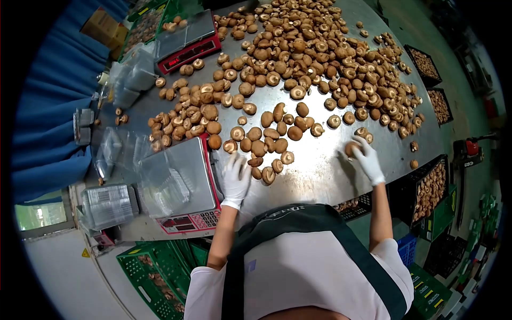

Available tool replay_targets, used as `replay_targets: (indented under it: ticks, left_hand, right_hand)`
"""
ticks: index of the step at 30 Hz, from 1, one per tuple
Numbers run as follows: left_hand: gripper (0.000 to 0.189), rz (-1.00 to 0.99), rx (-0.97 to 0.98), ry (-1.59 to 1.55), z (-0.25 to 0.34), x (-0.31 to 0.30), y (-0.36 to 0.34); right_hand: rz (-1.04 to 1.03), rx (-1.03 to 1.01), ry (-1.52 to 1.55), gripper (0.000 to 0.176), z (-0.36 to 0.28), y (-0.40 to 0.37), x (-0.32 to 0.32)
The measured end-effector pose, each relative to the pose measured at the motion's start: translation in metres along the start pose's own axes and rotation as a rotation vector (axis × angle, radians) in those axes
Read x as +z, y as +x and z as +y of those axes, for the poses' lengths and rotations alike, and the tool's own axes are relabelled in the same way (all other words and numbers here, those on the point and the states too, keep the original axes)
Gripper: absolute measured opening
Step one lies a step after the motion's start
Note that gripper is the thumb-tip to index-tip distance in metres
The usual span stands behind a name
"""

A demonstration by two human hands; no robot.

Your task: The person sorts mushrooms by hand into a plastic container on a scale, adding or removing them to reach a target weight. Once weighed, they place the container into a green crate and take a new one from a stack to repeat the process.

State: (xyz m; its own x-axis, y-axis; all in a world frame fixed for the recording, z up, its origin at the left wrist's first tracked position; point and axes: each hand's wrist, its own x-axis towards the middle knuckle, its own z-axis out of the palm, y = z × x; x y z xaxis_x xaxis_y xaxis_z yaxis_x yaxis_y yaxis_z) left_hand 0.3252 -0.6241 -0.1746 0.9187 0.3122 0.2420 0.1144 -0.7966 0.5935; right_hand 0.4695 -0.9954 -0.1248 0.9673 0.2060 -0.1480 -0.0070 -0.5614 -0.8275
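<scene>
My left hand (pixel 235 178), in a white glove, rests on the metal table beside the red-edged scale (pixel 193 160), fingers stretched forward. Just beyond its fingertips sit loose shiitake mushrooms (pixel 258 148), some caps up, others stem up. My right hand (pixel 368 161), also gloved in white, is farther right with its thumb and fingers round a brown shiitake mushroom (pixel 351 149). Another mushroom (pixel 364 134) lies right by those fingertips. On the near scale lies a stack of clear plastic trays (pixel 169 186).
A large heap of mushrooms (pixel 320 48) covers the far side of the metal table (pixel 314 178). A second scale (pixel 189 56) stands at the back left. More clear trays (pixel 109 205) are at the left edge. Crates of mushrooms (pixel 430 189) stand on the right; green crates (pixel 154 277) sit below left.
</scene>
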Motion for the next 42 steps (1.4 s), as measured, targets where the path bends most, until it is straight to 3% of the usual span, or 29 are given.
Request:
replay_targets:
  ticks: [1, 3, 6, 9, 12, 15, 20, 22, 25, 26, 29, 35, 37, 40, 41, 42]
  left_hand:
    - [0.034, 0.024, -0.033, -0.007, -0.004, -0.004, -0.002]
    - [0.033, 0.072, -0.077, -0.012, -0.014, -0.012, -0.006]
    - [0.035, 0.059, -0.130, -0.043, -0.016, -0.013, -0.005]
    - [0.038, 0.013, -0.118, -0.014, -0.010, -0.008, 0.005]
    - [0.039, -0.025, -0.095, 0.025, -0.004, 0.002, 0.023]
    - [0.047, -0.088, -0.056, 0.057, 0.003, 0.014, 0.044]
    - [0.072, -0.304, 0.091, 0.287, 0.025, 0.041, 0.066]
    - [0.084, -0.415, 0.136, 0.310, 0.040, 0.044, 0.059]
    - [0.079, -0.392, 0.195, 0.263, 0.034, 0.049, 0.045]
    - [0.073, -0.368, 0.242, 0.269, 0.031, 0.047, 0.038]
    - [0.059, -0.331, 0.369, 0.248, 0.027, 0.042, 0.014]
    - [0.062, -0.274, 0.433, 0.316, 0.031, 0.042, -0.014]
    - [0.065, -0.253, 0.363, 0.255, 0.027, 0.043, -0.006]
    - [0.067, -0.202, 0.300, 0.163, 0.022, 0.037, 0.009]
    - [0.066, -0.142, 0.235, 0.012, 0.017, 0.036, 0.013]
    - [0.065, -0.084, 0.170, -0.138, 0.012, 0.035, 0.015]
  right_hand:
    - [0.008, 0.120, 0.134, 0.033, 0.012, -0.016, -0.017]
    - [0.016, 0.285, -0.001, 0.025, 0.058, -0.046, -0.052]
    - [-0.085, 0.474, -0.426, 0.036, 0.092, -0.084, -0.095]
    - [-0.132, 0.613, -0.474, 0.036, 0.121, -0.099, -0.102]
    - [-0.032, 0.403, -0.801, 0.037, 0.097, -0.083, -0.085]
    - [0.044, 0.294, -0.511, 0.040, 0.047, -0.041, -0.053]
    - [0.051, -0.097, -0.250, 0.049, -0.011, 0.056, 0.041]
    - [0.089, -0.179, -0.355, 0.065, -0.027, 0.088, 0.080]
    - [0.004, -0.266, -0.346, 0.071, -0.034, 0.101, 0.139]
    - [-0.081, -0.253, -0.516, 0.071, -0.047, 0.090, 0.148]
    - [0.014, -0.451, -0.643, 0.064, -0.044, 0.059, 0.163]
    - [0.005, -0.591, -0.690, 0.051, -0.031, 0.019, 0.150]
    - [-0.126, -0.533, -0.612, 0.045, -0.026, 0.018, 0.143]
    - [-0.005, -0.527, -0.379, 0.021, -0.031, 0.038, 0.133]
    - [0.141, -0.652, -0.363, 0.015, -0.041, 0.047, 0.132]
    - [0.174, -0.674, -0.376, 0.019, -0.040, 0.056, 0.134]
